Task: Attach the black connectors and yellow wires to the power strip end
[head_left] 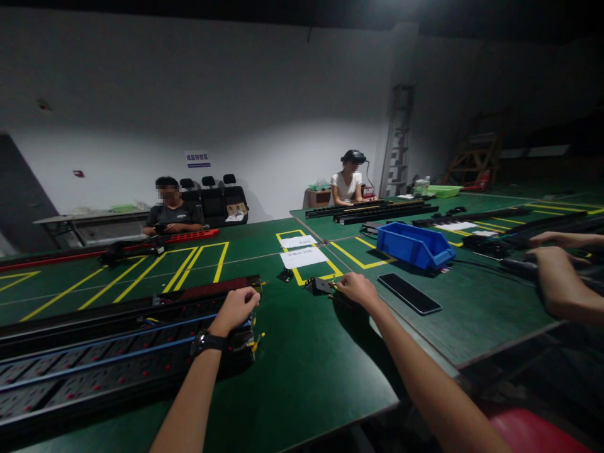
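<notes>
The left hand [240, 309], with a dark round-faced watch [202, 343] sitting on its wrist, is resting at the right end of a long black rail-like assembly [117, 362] with blue strips and small red dots. Its fingers are curling inward, but I cannot tell whether they are grasping any part of it. The assembly is lying across the left side of the broad green table [283, 390], and short yellow-tipped wires [257, 345] are sticking out from its end.

The right hand [357, 289] is stretching out over the middle of the table, its fingertips bunching close beside a small black wedge-shaped part [317, 287] (whether they are gripping it, or some tiny piece next to it, I cannot tell). That part is lying at the near edge of a yellow-taped outline, and a smaller black piece [285, 275] is lying to its left. Just beyond them, two white printed paper sheets [303, 257] are lying flat.

To the right of the right hand, a black flat smartphone [409, 294] is lying face up, and an open blue plastic bin [410, 244] is standing behind it. At the far right, a co-worker's hands [557, 270] are working over dark items. Across the table, a person in a dark shirt [172, 214] and another in a white shirt [346, 185] are sitting.
</notes>
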